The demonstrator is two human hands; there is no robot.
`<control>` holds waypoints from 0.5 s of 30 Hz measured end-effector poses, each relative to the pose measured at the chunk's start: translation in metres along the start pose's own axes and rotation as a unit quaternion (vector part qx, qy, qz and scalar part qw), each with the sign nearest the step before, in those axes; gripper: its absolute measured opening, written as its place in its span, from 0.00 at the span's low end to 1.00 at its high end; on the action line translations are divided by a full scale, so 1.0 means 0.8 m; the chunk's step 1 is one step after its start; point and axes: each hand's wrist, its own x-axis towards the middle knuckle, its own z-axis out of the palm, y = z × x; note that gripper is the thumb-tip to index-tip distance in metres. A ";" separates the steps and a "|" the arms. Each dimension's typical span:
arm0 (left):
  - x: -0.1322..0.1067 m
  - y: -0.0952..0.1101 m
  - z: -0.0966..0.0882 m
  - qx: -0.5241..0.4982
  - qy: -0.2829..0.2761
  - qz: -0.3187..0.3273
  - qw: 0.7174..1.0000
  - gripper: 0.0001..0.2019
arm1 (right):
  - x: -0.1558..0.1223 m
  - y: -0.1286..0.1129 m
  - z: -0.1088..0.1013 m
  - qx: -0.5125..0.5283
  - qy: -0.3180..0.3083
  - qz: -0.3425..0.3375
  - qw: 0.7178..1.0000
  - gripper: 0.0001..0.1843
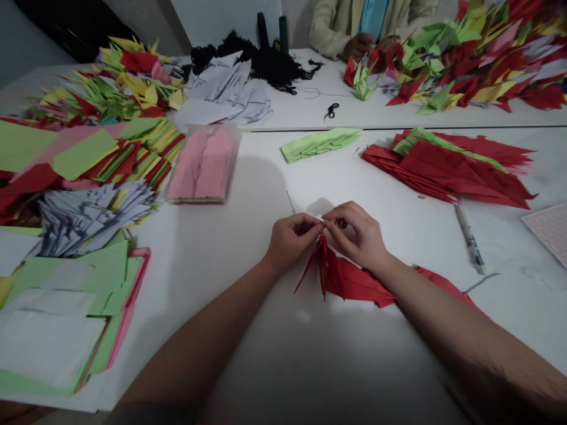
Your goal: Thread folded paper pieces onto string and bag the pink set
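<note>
My left hand (292, 236) and my right hand (358, 233) meet at the fingertips near the middle of the table, both closed in a pinch. Below the fingertips hangs a red folded paper piece (325, 268) with narrow points spreading downward; its top end is in my fingers. A small pale bit shows at the pinch, too small to make out. Just beyond my left hand a thin wire-like piece (290, 202) sticks up. More red folded paper (361, 282) lies under my right wrist, and another red strip (447, 288) is beyond the right forearm.
Stacked red folded papers (469, 171) and green ones (321, 143) lie ahead, near a marker (469, 236). Pink paper in a clear packet (204, 165) and paper stacks (110, 295) are at left. Colourful folded-paper heaps (482, 59) and black yarn (279, 68) lie farther back, by a seated person (341, 26).
</note>
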 end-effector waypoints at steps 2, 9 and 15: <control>0.000 0.002 0.000 0.001 0.008 -0.005 1.000 0.10 | 0.000 0.001 0.001 -0.003 0.014 -0.004 1.000 0.06; 0.001 -0.001 -0.001 -0.038 0.004 -0.017 0.999 0.10 | 0.001 0.001 0.002 -0.013 0.061 0.023 0.998 0.02; 0.002 -0.003 -0.001 -0.026 -0.002 -0.015 1.000 0.10 | 0.001 0.000 0.001 -0.006 0.063 0.026 0.998 0.02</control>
